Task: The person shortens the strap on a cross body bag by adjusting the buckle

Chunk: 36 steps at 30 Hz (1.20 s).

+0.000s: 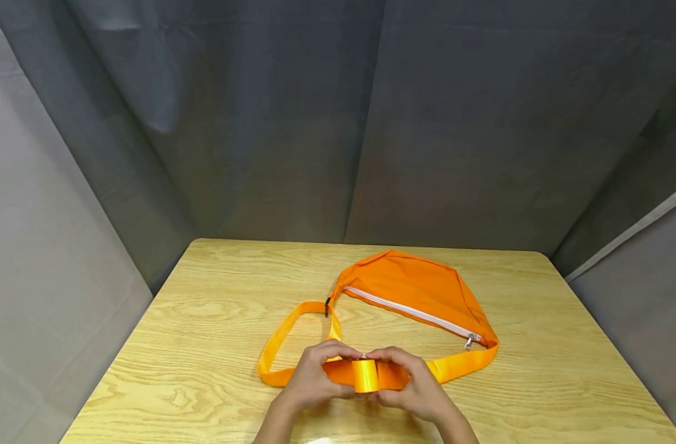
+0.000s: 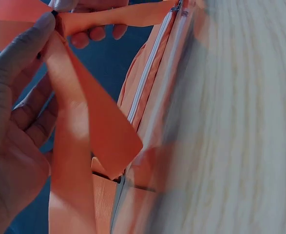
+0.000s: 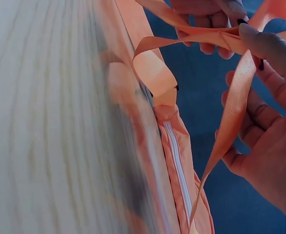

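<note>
An orange waist bag (image 1: 410, 287) lies on the table, its white zipper (image 1: 410, 309) closed. From both its ends runs an orange strap (image 1: 282, 336), lifted at the near side between two hands. My left hand (image 1: 315, 375) and my right hand (image 1: 415, 383) meet there, thumbs and fingertips pinching the strap at a small black slider (image 3: 261, 64). Between the fingertips a short loop of strap (image 1: 365, 376) bulges toward me. Most of the slider is hidden by fingers and webbing. In the left wrist view, strap lengths (image 2: 72, 136) hang past the left palm.
The wood-grain table (image 1: 204, 345) extends around the bag on all sides. Grey cloth walls (image 1: 271, 123) stand behind it and at both sides. A second black fitting (image 1: 327, 306) joins strap and bag at the left. A metal zipper pull (image 1: 471, 340) sits at the bag's right end.
</note>
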Available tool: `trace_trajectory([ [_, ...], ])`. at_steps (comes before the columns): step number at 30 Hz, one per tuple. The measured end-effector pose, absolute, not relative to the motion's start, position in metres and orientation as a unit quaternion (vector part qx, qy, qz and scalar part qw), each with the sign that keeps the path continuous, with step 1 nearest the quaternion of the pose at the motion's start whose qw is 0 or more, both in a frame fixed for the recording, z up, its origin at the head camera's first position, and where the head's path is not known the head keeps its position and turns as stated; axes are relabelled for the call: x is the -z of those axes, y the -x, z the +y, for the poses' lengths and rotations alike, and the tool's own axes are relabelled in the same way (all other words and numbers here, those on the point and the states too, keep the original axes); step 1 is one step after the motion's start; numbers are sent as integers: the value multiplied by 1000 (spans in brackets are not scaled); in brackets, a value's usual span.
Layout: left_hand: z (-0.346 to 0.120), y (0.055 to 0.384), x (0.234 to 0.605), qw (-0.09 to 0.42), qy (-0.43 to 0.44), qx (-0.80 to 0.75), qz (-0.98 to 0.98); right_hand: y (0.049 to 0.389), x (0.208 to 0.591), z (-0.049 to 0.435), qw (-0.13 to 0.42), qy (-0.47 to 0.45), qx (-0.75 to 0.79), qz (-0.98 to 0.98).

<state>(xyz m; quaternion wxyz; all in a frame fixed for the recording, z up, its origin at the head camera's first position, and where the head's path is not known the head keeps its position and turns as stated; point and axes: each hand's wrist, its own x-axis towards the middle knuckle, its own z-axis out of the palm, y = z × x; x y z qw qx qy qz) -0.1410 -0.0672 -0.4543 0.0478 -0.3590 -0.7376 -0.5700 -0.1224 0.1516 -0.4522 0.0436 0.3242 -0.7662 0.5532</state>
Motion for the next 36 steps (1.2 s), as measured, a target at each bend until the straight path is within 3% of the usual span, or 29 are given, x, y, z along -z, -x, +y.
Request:
trace_trajectory([
  [4,-74,147,467,52,339,568,-748,124,453,156,46,-320,-557,-765],
  [10,-91,155,488,8,268,551,-791,124,451,160,36,-303,-570,-763],
  [24,-109,157,495,-36,217,491,-843,122,450,162,47,-287,-563,-774],
  [36,-138,159,497,-8,173,489,-855,134,483,180,39,-258,-575,-775],
])
